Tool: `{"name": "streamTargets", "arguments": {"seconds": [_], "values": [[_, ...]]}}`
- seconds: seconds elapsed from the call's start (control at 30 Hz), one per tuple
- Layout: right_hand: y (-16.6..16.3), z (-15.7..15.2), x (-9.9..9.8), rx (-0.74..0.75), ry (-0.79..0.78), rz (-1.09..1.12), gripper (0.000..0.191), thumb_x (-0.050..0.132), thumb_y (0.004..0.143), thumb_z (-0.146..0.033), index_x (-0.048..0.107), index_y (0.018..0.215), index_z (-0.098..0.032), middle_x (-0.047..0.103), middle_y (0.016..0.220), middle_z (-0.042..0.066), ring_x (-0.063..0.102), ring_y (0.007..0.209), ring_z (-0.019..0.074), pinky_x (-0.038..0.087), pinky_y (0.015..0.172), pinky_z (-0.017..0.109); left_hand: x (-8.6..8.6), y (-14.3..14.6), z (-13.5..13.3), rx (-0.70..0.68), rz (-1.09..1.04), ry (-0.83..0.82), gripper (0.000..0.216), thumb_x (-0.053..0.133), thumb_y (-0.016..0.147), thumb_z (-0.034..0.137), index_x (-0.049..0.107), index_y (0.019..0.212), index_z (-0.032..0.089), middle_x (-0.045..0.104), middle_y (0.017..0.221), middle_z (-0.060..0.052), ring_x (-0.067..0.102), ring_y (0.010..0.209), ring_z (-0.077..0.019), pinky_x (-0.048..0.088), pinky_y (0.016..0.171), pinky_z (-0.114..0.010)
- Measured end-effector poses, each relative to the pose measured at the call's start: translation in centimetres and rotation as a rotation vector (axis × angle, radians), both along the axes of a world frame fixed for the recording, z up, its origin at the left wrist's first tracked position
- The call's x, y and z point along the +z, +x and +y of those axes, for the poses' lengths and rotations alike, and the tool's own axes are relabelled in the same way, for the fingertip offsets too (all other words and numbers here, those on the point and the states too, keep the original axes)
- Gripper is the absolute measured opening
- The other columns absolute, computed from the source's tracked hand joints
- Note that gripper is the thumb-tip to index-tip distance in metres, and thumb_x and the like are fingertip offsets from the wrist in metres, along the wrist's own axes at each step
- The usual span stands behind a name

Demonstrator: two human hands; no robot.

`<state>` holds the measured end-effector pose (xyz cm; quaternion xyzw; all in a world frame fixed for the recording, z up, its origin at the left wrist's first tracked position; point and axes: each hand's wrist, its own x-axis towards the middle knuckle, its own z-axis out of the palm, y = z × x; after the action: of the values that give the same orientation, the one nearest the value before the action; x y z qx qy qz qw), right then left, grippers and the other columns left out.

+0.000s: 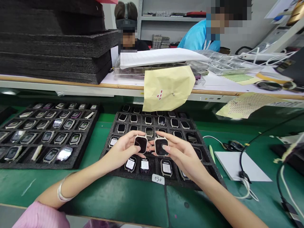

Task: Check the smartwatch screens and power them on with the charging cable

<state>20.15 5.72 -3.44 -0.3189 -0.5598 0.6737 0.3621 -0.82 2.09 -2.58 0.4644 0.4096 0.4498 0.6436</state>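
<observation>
My left hand pinches a square smartwatch body with a dark screen. Right beside it, my right hand grips a second watch body, with one finger lying on its screen. Both watches hover side by side over a black foam tray whose pockets hold several more watch bodies, some with lit screens. A small white label marked 030 sticks to the tray's front edge.
A second foam tray of watches lies to the left on the green mat. A white pad, cables and a yellow sheet are nearby. Stacked black foam fills the shelf. Two people sit across the bench.
</observation>
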Motion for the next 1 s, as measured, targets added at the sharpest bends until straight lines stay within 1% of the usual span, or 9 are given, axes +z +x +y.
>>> {"name": "streamTargets", "arguments": {"seconds": [0.1, 0.2, 0.3, 0.4, 0.63, 0.73, 0.83, 0.93, 1.0], "values": [[0.0, 0.0, -0.1, 0.005, 0.008, -0.002, 0.042, 0.066, 0.086, -0.026, 0.055, 0.126, -0.022, 0.068, 0.112, 0.009, 0.067, 0.094, 0.0258, 0.047, 0.095, 0.049, -0.3, 0.0, 0.0, -0.018, -0.008, 0.016, 0.034, 0.056, 0.078, 0.015, 0.052, 0.112, 0.018, 0.064, 0.094, -0.006, 0.061, 0.091, -0.02, 0.055, 0.076, -0.036], [-0.1, -0.3, 0.0, 0.023, -0.059, 0.039, 0.042, 0.064, 0.088, -0.026, 0.053, 0.128, -0.022, 0.067, 0.114, 0.009, 0.065, 0.101, 0.0269, 0.046, 0.096, 0.05, -0.8, -0.1, 0.1, -0.021, 0.024, 0.049, 0.038, 0.059, 0.078, 0.016, 0.048, 0.114, 0.02, 0.062, 0.095, -0.004, 0.06, 0.089, -0.0192, 0.053, 0.072, -0.032], [-0.1, -0.5, 0.5, 0.064, -0.18, 0.146, 0.041, 0.06, 0.091, -0.025, 0.05, 0.131, -0.023, 0.064, 0.119, 0.009, 0.057, 0.114, 0.0275, 0.045, 0.098, 0.05, -1.5, -0.1, 0.3, 0.027, 0.178, 0.125, 0.041, 0.064, 0.075, 0.016, 0.049, 0.113, 0.021, 0.058, 0.092, -0.002, 0.057, 0.082, -0.0164, 0.048, 0.069, -0.027], [-0.1, -0.5, 0.8, 0.088, -0.225, 0.182, 0.041, 0.061, 0.09, -0.023, 0.051, 0.13, -0.023, 0.063, 0.121, 0.009, 0.056, 0.116, 0.0272, 0.043, 0.1, 0.049, -2.0, -0.1, 0.4, 0.054, 0.288, 0.173, 0.035, 0.063, 0.077, 0.018, 0.051, 0.109, 0.02, 0.054, 0.084, 0.0, 0.052, 0.075, -0.0141, 0.046, 0.068, -0.026], [0.0, 0.2, 0.3, 0.123, -0.171, 0.131, 0.035, 0.072, 0.079, -0.022, 0.065, 0.113, -0.021, 0.07, 0.106, 0.009, 0.063, 0.104, 0.0258, 0.044, 0.098, 0.043, -1.4, -0.3, -0.5, -0.046, 0.372, 0.204, 0.028, 0.054, 0.08, 0.013, 0.049, 0.106, 0.021, 0.045, 0.077, 0.004, 0.042, 0.065, -0.0108, 0.038, 0.056, -0.021], [0.1, 0.1, 0.2, 0.144, -0.141, 0.158, 0.036, 0.075, 0.076, -0.02, 0.066, 0.111, -0.022, 0.07, 0.104, 0.008, 0.065, 0.101, 0.0236, 0.044, 0.097, 0.04, -1.2, -0.3, -0.7, -0.041, 0.376, 0.23, 0.029, 0.054, 0.08, 0.013, 0.048, 0.107, 0.022, 0.043, 0.074, 0.005, 0.04, 0.064, -0.0102, 0.036, 0.055, -0.02], [0.1, 0.0, 0.5, 0.189, -0.143, 0.184, 0.035, 0.074, 0.078, -0.021, 0.065, 0.111, -0.022, 0.07, 0.106, 0.009, 0.065, 0.101, 0.0227, 0.044, 0.097, 0.038, -1.3, -0.2, -0.7, -0.011, 0.387, 0.257, 0.03, 0.055, 0.081, 0.015, 0.048, 0.108, 0.023, 0.045, 0.079, 0.004, 0.042, 0.067, -0.011, 0.037, 0.058, -0.021], [0.1, 0.0, 0.7, 0.217, -0.162, 0.184, 0.031, 0.072, 0.081, -0.023, 0.063, 0.111, -0.022, 0.07, 0.106, 0.009, 0.065, 0.102, 0.0232, 0.045, 0.095, 0.038, -1.2, -0.1, -0.6, 0.0, 0.412, 0.289, 0.031, 0.056, 0.079, 0.014, 0.049, 0.107, 0.023, 0.05, 0.088, 0.002, 0.046, 0.076, -0.0124, 0.04, 0.066, -0.022], [0.0, 0.1, 0.6, 0.222, -0.161, 0.178, 0.031, 0.071, 0.081, -0.024, 0.063, 0.111, -0.022, 0.07, 0.105, 0.01, 0.065, 0.1, 0.0236, 0.046, 0.092, 0.037, -1.1, 0.0, -0.6, 0.003, 0.417, 0.295, 0.031, 0.056, 0.079, 0.013, 0.049, 0.107, 0.022, 0.05, 0.088, 0.002, 0.047, 0.076, -0.0123, 0.04, 0.067, -0.022]]}}
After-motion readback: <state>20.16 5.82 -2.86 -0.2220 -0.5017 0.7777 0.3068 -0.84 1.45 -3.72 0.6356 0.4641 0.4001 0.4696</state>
